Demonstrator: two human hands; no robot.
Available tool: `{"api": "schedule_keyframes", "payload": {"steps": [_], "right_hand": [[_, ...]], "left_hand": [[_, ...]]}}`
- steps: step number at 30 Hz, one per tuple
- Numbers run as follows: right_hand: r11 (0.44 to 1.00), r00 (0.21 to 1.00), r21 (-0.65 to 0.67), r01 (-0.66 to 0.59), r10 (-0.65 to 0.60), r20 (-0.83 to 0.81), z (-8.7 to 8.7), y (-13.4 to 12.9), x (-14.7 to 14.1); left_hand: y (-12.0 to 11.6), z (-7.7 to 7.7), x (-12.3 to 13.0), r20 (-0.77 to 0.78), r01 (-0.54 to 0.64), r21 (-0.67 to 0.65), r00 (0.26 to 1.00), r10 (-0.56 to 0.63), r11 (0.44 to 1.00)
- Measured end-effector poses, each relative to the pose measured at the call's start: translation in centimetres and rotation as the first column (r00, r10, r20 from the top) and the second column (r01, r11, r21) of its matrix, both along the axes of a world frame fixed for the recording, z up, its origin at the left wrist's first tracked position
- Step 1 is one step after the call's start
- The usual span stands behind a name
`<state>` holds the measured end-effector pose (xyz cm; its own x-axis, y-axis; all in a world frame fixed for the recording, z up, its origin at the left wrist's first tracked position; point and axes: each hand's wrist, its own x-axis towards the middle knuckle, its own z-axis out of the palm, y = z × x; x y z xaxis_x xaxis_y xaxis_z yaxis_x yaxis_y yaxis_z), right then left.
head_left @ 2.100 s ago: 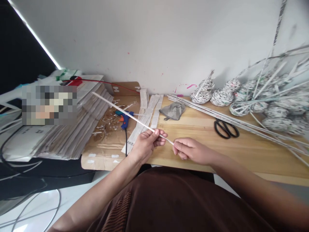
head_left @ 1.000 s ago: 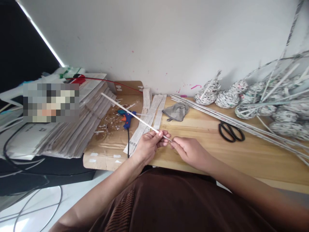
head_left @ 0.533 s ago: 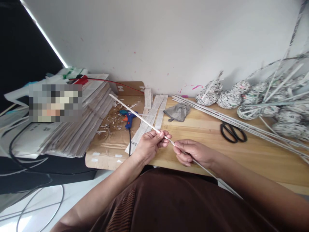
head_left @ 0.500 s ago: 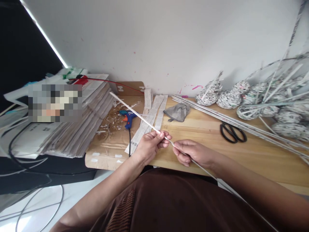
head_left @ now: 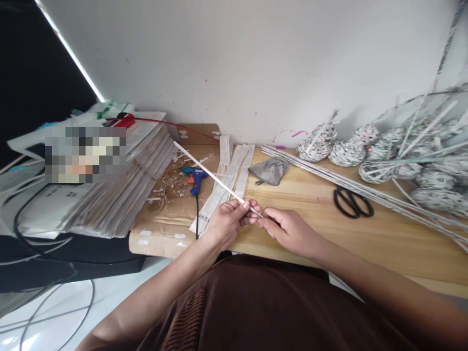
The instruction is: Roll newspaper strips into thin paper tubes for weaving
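A thin white paper tube (head_left: 208,171) slants from the upper left down to my hands in front of my body. My left hand (head_left: 231,219) grips it near its lower end, thumb on top and fingers curled beneath. Close beside it, my right hand (head_left: 287,226) pinches the narrow end between thumb and bent fingers, almost touching the left fingertips. What lies beyond my right fingers is hidden. Beneath the tube are flat newspaper strips (head_left: 215,197) and a blue glue gun (head_left: 198,180) with its black cord.
Stacked newspaper (head_left: 109,209) stands at left, and paper scraps litter a cardboard sheet (head_left: 157,239). A grey cloth (head_left: 270,170), black-handled scissors (head_left: 353,202), long paper tubes (head_left: 329,176) and woven paper shapes (head_left: 318,141) lie to the right, along the wall.
My right hand has moved slightly up and left, closer to my left hand. The thin length that trailed below my right forearm no longer shows. The tube's far tip shifted slightly right.
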<state>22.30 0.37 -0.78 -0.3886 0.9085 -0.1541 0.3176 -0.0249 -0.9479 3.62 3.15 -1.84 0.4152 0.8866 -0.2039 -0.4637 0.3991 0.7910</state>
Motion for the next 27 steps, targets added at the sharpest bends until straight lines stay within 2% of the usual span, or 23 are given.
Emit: {"api": "schedule_keyframes", "payload": {"steps": [1, 2, 4, 5, 6, 7, 9, 11, 12, 13, 15, 16, 17, 19, 21, 23, 25, 26, 27], "right_hand": [[0.999, 0.999, -0.032, -0.001, 0.0, -0.035, -0.05, 0.01, -0.07], [0.991, 0.993, -0.125, -0.043, 0.028, -0.115, -0.14, 0.05, -0.1], [0.922, 0.945, -0.335, -0.192, 0.082, -0.318, -0.37, 0.14, -0.05], [0.886, 0.92, -0.393, -0.245, 0.085, -0.382, -0.42, 0.18, 0.0], [0.875, 0.915, -0.409, -0.258, 0.086, -0.393, -0.39, 0.2, 0.04], [0.897, 0.933, -0.381, -0.224, 0.085, -0.348, -0.28, 0.2, 0.06], [0.974, 0.985, -0.21, -0.089, 0.055, -0.163, 0.12, 0.12, 0.01], [0.998, 1.0, -0.051, -0.021, 0.02, -0.024, 0.45, 0.02, -0.07], [0.998, 0.999, -0.057, -0.03, 0.029, -0.027, 0.51, 0.0, -0.08], [0.99, 0.995, -0.125, -0.066, 0.057, -0.077, 0.49, 0.0, -0.06], [0.935, 0.968, -0.304, -0.183, 0.118, -0.22, 0.33, 0.07, 0.03], [0.914, 0.958, -0.342, -0.219, 0.135, -0.253, 0.25, 0.11, 0.08], [0.921, 0.962, -0.326, -0.213, 0.14, -0.235, 0.22, 0.15, 0.12], [0.979, 0.991, -0.171, -0.114, 0.098, -0.096, 0.28, 0.21, 0.12], [0.997, 0.998, -0.066, -0.049, 0.047, -0.032, 0.37, 0.25, 0.02], [0.976, 0.983, -0.186, -0.115, 0.086, -0.16, 0.35, 0.31, -0.09], [0.903, 0.933, -0.352, -0.245, 0.122, -0.339, 0.27, 0.4, -0.17], [0.882, 0.92, -0.386, -0.272, 0.122, -0.372, 0.26, 0.43, -0.2], [0.893, 0.931, -0.375, -0.251, 0.116, -0.347, 0.29, 0.45, -0.22]], "left_hand": [[0.0, -0.04, -0.03, 0.001, 0.0, 0.003, 1.0, 0.0, 1.0], [0.01, -0.07, -0.06, 0.004, 0.001, 0.005, 1.0, -0.001, 1.0], [0.01, -0.11, -0.15, 0.01, 0.003, 0.006, 1.0, -0.004, 1.0], [0.01, -0.11, -0.19, 0.011, 0.004, 0.007, 1.0, -0.004, 1.0], [0.0, -0.1, -0.2, 0.011, 0.004, 0.009, 1.0, -0.004, 1.0], [-0.01, -0.08, -0.2, 0.01, 0.004, 0.01, 1.0, -0.004, 1.0], [-0.03, -0.01, -0.16, 0.007, 0.003, 0.012, 1.0, -0.003, 1.0], [-0.03, 0.05, -0.12, 0.009, -0.002, 0.012, 1.0, 0.002, 1.0], [-0.03, 0.07, -0.11, 0.011, -0.007, 0.011, 1.0, 0.007, 1.0], [-0.02, 0.07, -0.12, 0.015, -0.013, 0.01, 1.0, 0.013, 1.0], [-0.01, 0.04, -0.16, 0.02, -0.016, 0.006, 1.0, 0.015, 1.0], [-0.01, 0.02, -0.18, 0.02, -0.013, 0.003, 1.0, 0.013, 1.0], [-0.01, 0.0, -0.19, 0.018, -0.008, 0.001, 1.0, 0.008, 1.0], [-0.01, -0.02, -0.21, 0.014, 0.0, -0.001, 1.0, 0.0, 1.0], [-0.02, 0.0, -0.23, 0.017, 0.001, 0.001, 1.0, -0.001, 1.0], [-0.04, 0.04, -0.27, 0.027, -0.007, 0.004, 1.0, 0.007, 1.0], [-0.05, 0.05, -0.33, 0.035, -0.014, 0.005, 0.999, 0.014, 1.0], [-0.05, 0.04, -0.35, 0.035, -0.013, 0.004, 0.999, 0.013, 1.0], [-0.04, 0.03, -0.36, 0.033, -0.011, 0.003, 0.999, 0.011, 1.0]]}}
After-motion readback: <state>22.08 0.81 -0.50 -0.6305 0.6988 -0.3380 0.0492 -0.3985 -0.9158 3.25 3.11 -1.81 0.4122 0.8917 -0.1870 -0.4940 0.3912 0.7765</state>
